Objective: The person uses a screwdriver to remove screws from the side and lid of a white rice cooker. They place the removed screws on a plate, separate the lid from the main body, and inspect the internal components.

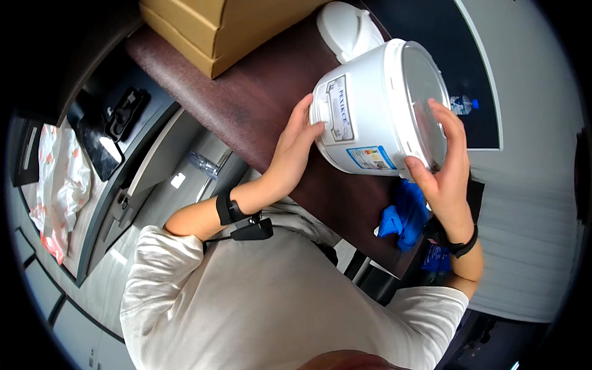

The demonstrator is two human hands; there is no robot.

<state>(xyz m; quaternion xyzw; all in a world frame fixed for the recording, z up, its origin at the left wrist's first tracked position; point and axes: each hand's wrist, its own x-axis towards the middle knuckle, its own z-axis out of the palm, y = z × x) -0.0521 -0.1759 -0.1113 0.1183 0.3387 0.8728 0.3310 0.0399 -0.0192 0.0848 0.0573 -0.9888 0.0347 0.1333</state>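
Between my two hands a white tub-shaped appliance [367, 114] is tipped on its side above the dark brown table [277, 80], its see-through round lid [425, 105] toward the right. A panel label and a smaller blue-edged sticker show on its wall. My left hand [295, 145] grips it at the base end, thumb against the side. At the lid end my right hand [445, 166] has its thumb on the white rim and its fingers over the lid. Whether the appliance touches the table I cannot tell. Just behind it lies a white round plastic piece [348, 28].
A cardboard box [203, 31] occupies the table's far left. Crumpled blue cloth [407, 216] lies near the right corner. Beyond the right edge is a small bottle [461, 105] with a blue cap. On the left, a counter bears a plastic bag [61, 179] and a black case [127, 113].
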